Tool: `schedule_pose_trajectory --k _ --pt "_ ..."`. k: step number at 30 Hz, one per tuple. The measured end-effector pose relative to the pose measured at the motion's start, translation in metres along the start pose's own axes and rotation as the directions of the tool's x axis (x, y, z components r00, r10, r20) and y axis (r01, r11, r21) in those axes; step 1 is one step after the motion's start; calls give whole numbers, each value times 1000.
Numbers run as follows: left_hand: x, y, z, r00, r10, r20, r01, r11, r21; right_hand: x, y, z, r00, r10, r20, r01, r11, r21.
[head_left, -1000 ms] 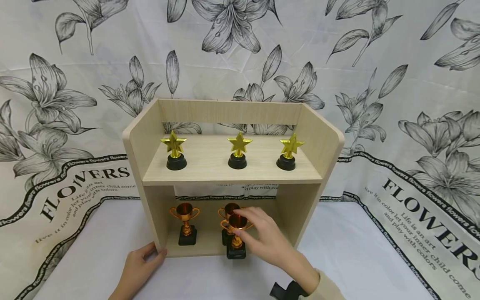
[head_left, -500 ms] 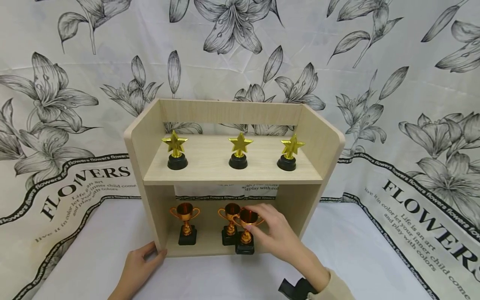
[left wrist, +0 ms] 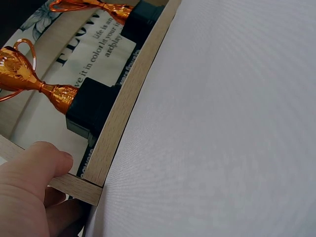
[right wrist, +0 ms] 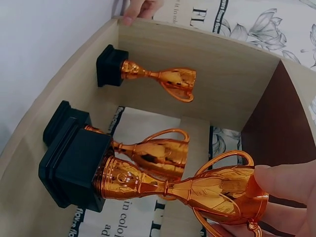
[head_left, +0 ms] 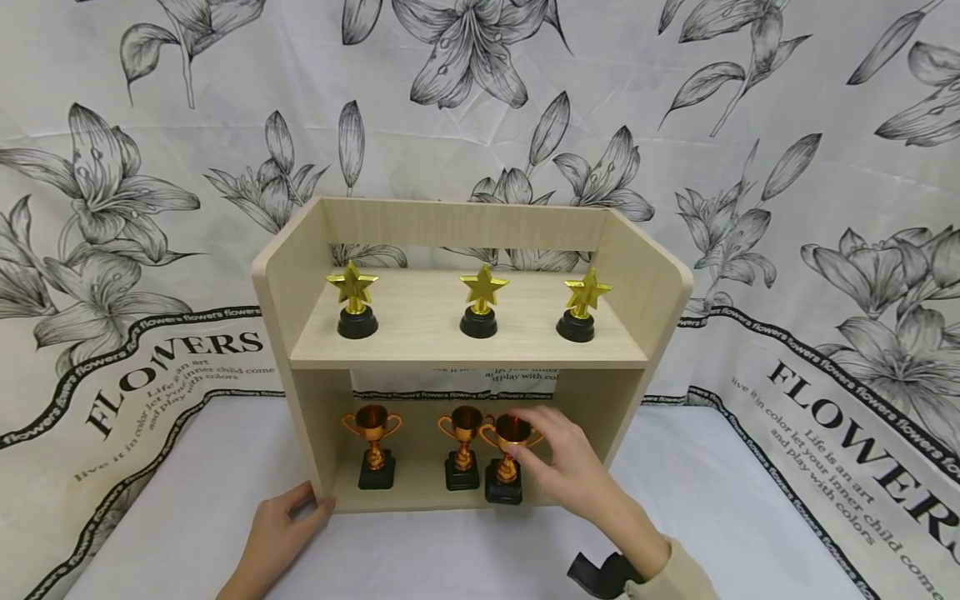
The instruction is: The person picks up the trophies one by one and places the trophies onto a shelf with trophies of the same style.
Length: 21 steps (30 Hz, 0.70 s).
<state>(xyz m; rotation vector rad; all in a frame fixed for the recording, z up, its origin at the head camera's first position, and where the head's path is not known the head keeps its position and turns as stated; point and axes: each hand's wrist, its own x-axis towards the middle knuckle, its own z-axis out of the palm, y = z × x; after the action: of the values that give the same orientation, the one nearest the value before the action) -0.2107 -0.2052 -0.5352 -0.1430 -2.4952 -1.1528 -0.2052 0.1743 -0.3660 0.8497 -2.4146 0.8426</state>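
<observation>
My right hand (head_left: 566, 462) pinches the cup of an orange-gold trophy (head_left: 508, 446) with a black base, held upright at the front of the lower shelf. In the right wrist view the thumb (right wrist: 284, 180) presses on the cup near its rim. Just left of it stands a second trophy cup (head_left: 463, 442), and a third trophy cup (head_left: 373, 442) is farther left on the same shelf. My left hand (head_left: 281, 529) grips the lower left front edge of the wooden shelf unit (head_left: 468, 364), thumb inside and fingers outside, as the left wrist view shows.
Three gold star trophies with round black bases stand on the upper shelf: left (head_left: 356, 304), middle (head_left: 480, 304) and right (head_left: 581, 308). A white cloth (head_left: 420, 558) covers the table. A flower-printed backdrop (head_left: 735, 167) hangs behind. A black strap (head_left: 603, 575) lies by the right sleeve.
My right hand has carried its trophy to the right and slightly back, from in front of the middle trophy cup to beside it. The left hand has kept its grip on the shelf unit.
</observation>
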Motion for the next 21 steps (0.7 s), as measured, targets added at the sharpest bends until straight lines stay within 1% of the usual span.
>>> schedule_pose_trajectory --k 7,18,21 --pt "0 -2 1 1000 10 -1 -10 1000 -5 -1 7 -1 1000 30 3 -30 1000 -8" --pt "1 0 0 1000 5 5 -4 1000 -11 0 22 1 999 19 -27 -19 1000 -18" --pt "0 0 1 1000 -1 5 1 1000 -10 0 26 1 999 31 -24 -32 999 -21"
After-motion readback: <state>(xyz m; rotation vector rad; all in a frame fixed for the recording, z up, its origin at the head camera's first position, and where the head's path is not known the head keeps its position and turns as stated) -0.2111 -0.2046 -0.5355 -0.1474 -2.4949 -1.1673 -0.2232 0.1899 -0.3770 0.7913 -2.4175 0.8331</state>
